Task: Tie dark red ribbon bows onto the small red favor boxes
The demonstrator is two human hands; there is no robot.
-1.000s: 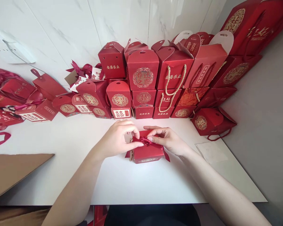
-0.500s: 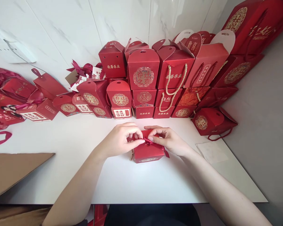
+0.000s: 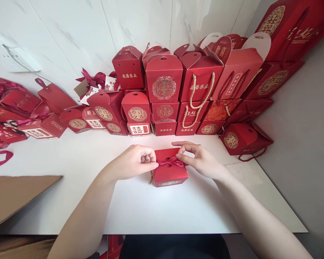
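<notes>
A small red gift box (image 3: pixel 170 175) stands on the white table in front of me, its top flaps folded together around a hole. Across its top runs a dark red ribbon (image 3: pixel 168 162), knotted in a bow at the middle. My left hand (image 3: pixel 140 160) pinches the ribbon's left part between thumb and fingertips. On the other side, my right hand (image 3: pixel 198 158) pinches the bow's right loop, with one finger stretched out behind the box. A bit of twisted cord (image 3: pixel 151 177) shows at the box's lower left.
Stacked red gift boxes (image 3: pixel 164 79) line the tiled wall behind. More boxes with ribbons (image 3: pixel 41 126) are on the left. A brown cardboard flap (image 3: pixel 21 194) juts in at the left front. One corded box (image 3: pixel 244 138) lies at the right, near a clear sheet (image 3: pixel 243 173).
My hands have moved apart, left hand to the left and right hand to the right. The ribbon between them is drawn out, and its bow now shows.
</notes>
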